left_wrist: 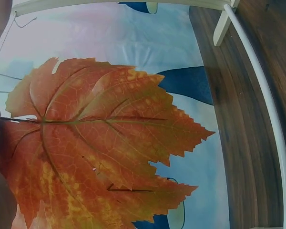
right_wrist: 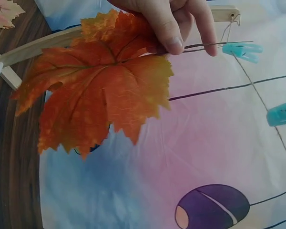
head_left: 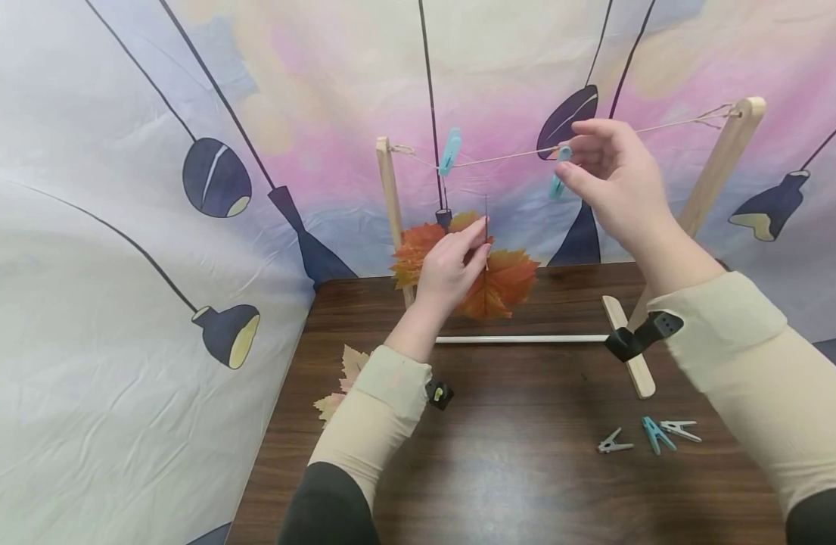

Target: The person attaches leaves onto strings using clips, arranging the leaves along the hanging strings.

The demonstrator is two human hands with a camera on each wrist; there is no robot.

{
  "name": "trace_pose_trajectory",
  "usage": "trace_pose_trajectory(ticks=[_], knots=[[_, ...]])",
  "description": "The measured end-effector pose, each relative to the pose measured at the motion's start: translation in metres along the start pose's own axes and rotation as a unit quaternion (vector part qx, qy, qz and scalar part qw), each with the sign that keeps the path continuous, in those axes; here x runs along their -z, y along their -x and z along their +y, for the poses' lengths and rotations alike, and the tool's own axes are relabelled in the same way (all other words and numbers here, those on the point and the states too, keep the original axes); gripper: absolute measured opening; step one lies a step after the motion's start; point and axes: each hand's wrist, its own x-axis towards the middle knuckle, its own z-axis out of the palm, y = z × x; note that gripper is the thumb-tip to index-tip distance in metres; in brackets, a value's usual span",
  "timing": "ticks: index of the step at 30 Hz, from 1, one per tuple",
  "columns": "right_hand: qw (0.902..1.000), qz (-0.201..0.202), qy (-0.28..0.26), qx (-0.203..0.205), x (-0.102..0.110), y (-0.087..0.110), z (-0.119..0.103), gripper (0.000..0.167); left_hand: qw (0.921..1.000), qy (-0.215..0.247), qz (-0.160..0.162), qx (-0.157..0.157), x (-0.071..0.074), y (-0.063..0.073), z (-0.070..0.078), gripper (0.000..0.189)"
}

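Note:
My left hand (head_left: 452, 265) pinches the thin stem of an orange maple leaf (head_left: 502, 284), whose veined blade fills much of the left wrist view. Behind that hand is a second orange leaf (head_left: 414, 250), partly covered by it. My right hand (head_left: 618, 178) holds a light-blue clothespin (head_left: 559, 178) between thumb and fingers, at the string (head_left: 506, 157). In the right wrist view this clothespin (right_wrist: 282, 113) overlaps the string, the fingers mostly cut off by the frame edge. Another blue clothespin (head_left: 450, 151) sits on the string farther left, above the leaves.
Two wooden posts (head_left: 720, 166) carry the string, and a white rod (head_left: 526, 339) runs low between them. On the brown table (head_left: 499, 454) lie several clothespins (head_left: 657, 435), grey and blue, at the right. A pale leaf (head_left: 352, 367) lies beside my left sleeve. Behind hangs a painted cloth (head_left: 322, 91).

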Motion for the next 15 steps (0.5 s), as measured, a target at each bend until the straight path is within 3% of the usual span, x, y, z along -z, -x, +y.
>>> trace_pose_trajectory(ticks=[8,15], knots=[[0.9987,-0.026,0.036,-0.024,0.000,-0.012,-0.013,0.046,0.9991,-0.029,-0.024,0.020,-0.004,-0.005,0.002,0.032],[0.9972,-0.056,0.015,-0.047,0.001,-0.025,-0.023,0.050,0.9963,-0.047,-0.048,0.053,-0.005,-0.011,0.005,0.031]])
